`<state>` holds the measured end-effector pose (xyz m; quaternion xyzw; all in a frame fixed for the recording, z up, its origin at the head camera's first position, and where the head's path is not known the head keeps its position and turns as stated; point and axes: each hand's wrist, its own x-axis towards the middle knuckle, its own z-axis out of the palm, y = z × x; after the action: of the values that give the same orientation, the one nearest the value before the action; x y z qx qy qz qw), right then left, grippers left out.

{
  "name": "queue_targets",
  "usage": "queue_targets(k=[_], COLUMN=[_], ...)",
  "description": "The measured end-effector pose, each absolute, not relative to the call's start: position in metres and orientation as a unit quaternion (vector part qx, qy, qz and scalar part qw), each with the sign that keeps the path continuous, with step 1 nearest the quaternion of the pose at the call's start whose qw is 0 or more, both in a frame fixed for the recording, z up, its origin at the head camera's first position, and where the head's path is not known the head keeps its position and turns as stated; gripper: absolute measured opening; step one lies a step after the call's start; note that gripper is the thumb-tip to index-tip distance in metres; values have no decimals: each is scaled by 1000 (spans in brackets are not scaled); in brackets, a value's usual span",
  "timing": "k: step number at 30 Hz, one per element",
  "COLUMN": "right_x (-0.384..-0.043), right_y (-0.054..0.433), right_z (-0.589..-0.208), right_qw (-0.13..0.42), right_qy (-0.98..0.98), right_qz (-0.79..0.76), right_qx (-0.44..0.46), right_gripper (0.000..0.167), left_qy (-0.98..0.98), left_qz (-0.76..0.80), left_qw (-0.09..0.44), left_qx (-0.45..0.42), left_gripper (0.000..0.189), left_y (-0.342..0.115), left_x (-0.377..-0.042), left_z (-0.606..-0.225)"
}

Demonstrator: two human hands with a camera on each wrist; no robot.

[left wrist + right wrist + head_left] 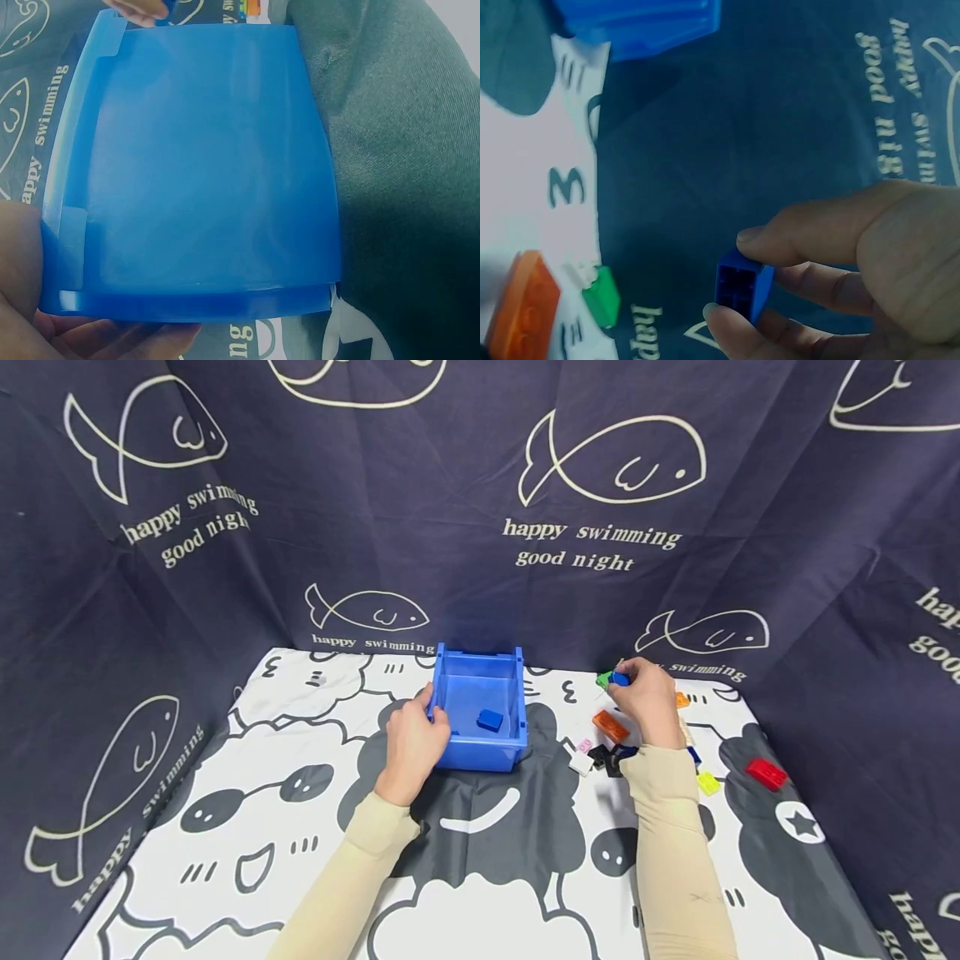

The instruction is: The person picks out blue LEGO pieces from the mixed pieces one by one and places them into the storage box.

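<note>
My beige sleeves (678, 852) are nearest, both reaching forward over the tabletop (292, 877), which has a white-and-grey cartoon cloth on it. Right side, working outward: lime-yellow brick (708, 783) just beyond my right forearm, red brick (766, 773) farther right on a grey patch of the cloth. Left of that forearm there's a loose cluster: white brick (581, 763), black bricks (599, 756), small pink brick (584, 745). Orange-brown brick (611, 726) sits just past the cluster. Blue bin (480, 756) is center, toward the back; my left hand (415, 735) grips its left side, fingers curled round the wall. One blue brick (490, 720) lies inside on the bin floor, toward the near right. My right hand (651, 697) is up at the back, right of the bin and well apart from it, pinching a second blue brick (739, 289) between thumb and fingers, hollow underside facing the right wrist camera. Orange brick (682, 700) shows just right of that hand, partly hidden; green brick (602, 297) lies near the cloth's back edge. Navy curtain (450, 510) with fish prints behind everything.
</note>
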<state>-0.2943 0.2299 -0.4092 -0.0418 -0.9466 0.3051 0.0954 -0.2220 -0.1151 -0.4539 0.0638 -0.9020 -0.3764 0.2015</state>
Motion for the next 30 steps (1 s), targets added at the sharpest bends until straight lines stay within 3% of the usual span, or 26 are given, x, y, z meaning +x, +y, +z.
queue_targets(k=[30], right_x=[-246], right_y=[163], right_z=[-364], right_qw=[283], right_qy=[-878], right_qz=[380], right_qx=[68], right_gripper=[30], left_qy=[-904], left_qz=[-376], left_qw=[193], left_qx=[69], left_gripper=[49], left_y=[-114], left_x=[-222], left_z=[-451])
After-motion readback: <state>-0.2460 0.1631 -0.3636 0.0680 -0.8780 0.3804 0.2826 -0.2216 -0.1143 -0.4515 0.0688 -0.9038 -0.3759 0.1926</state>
